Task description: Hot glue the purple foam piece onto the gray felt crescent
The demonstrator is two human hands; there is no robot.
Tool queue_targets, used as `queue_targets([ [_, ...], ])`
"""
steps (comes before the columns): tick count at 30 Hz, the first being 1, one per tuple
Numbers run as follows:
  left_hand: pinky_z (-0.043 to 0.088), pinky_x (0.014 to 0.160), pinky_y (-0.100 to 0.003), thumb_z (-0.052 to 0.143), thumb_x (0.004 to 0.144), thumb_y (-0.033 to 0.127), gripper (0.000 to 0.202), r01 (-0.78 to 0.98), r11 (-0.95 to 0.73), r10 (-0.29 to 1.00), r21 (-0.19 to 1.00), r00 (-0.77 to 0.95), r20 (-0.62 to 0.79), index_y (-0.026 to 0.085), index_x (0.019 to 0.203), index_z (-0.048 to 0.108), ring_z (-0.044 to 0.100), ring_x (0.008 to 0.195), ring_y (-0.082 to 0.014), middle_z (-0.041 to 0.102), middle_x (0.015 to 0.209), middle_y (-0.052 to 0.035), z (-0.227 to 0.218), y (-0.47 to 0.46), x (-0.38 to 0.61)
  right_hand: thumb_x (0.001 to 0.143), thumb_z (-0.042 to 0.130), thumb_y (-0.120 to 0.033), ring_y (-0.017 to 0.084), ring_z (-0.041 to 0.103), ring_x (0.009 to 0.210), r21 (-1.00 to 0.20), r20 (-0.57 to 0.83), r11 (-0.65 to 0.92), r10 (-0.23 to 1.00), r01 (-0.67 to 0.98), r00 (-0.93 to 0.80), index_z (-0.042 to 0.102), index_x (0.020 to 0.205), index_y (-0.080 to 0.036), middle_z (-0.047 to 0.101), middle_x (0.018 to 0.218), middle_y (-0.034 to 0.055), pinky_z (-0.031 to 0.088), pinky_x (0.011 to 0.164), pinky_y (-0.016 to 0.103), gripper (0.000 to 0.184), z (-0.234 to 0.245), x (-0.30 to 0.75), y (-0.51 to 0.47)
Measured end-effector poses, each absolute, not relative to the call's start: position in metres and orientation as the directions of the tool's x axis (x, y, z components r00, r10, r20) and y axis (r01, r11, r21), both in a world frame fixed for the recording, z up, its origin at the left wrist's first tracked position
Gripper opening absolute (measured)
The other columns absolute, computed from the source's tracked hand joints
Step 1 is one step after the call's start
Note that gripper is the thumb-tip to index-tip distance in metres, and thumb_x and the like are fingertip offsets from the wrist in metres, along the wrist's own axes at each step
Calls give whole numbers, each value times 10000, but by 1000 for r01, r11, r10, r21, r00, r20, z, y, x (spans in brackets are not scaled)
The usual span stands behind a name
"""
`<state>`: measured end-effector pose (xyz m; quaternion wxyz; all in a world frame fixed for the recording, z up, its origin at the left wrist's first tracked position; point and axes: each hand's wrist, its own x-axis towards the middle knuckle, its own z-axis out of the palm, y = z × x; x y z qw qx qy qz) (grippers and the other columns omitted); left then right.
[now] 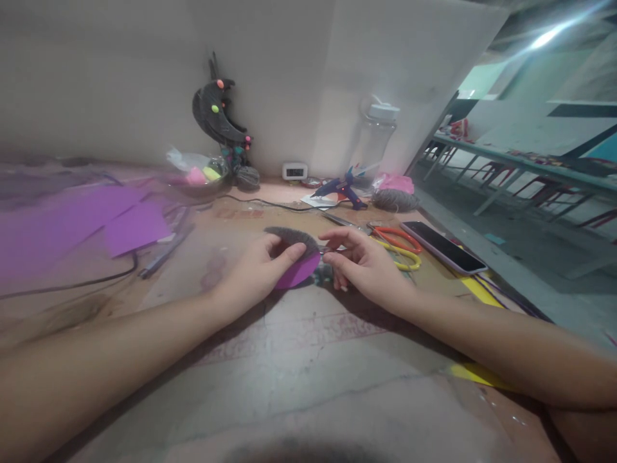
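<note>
My left hand (255, 267) pinches a rounded purple paper piece (299, 270) between thumb and fingers. Grey yarn (289, 234) covers the far edge of that piece. Close to its right edge, my right hand (369, 263) has thumb and fingers drawn together. Something thin and small shows at those fingertips, too blurred to name. Just beyond the right hand lie scissors with orange handles (400, 236) and a pair with yellow handles (409, 258), partly hidden by the hand.
Purple paper sheets (135, 222) lie on the left. A blue glue gun (344, 188), small digital clock (294, 171), clear bottle (375, 138) and grey yarn bundle (396, 200) stand at the back. A dark crescent ornament (209, 112) leans there. A phone (443, 247) lies right.
</note>
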<state>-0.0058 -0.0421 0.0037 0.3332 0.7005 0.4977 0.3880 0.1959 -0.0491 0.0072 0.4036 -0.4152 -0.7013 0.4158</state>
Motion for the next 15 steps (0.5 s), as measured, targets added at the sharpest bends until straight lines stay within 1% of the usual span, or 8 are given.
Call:
queue_targets([
  [2,472,717,-321,527,846,525,378,441,-289,953,850,214,213,180,893,676,648,834,-235,722,899,-54,5,-42,-6,859,598,-285,80,550,496,-911,228,319,917,260,-327,549,1061,-223,560,770,-35,457,449,230,217,8,196,-49],
  [4,468,722,-319,528,850,516,375,439,-300,949,847,227,218,178,905,680,647,841,-233,721,905,-56,5,-43,-6,854,604,-285,96,561,543,-887,249,348,914,304,-319,567,1028,-209,555,719,-39,459,484,236,193,9,196,-48],
  [9,460,706,-323,521,854,528,397,455,-307,946,836,239,217,171,914,682,642,828,-232,716,900,-58,5,-44,-7,832,624,-266,101,553,603,-810,313,407,909,422,-277,615,896,-184,618,752,-12,460,580,254,104,11,196,-47],
  [15,464,711,-333,510,858,536,413,485,-317,942,815,264,209,168,940,680,644,835,-235,714,909,-59,3,-42,-8,841,605,-283,107,541,574,-781,328,431,899,452,-290,630,828,-176,618,692,-12,438,565,252,111,12,197,-48],
])
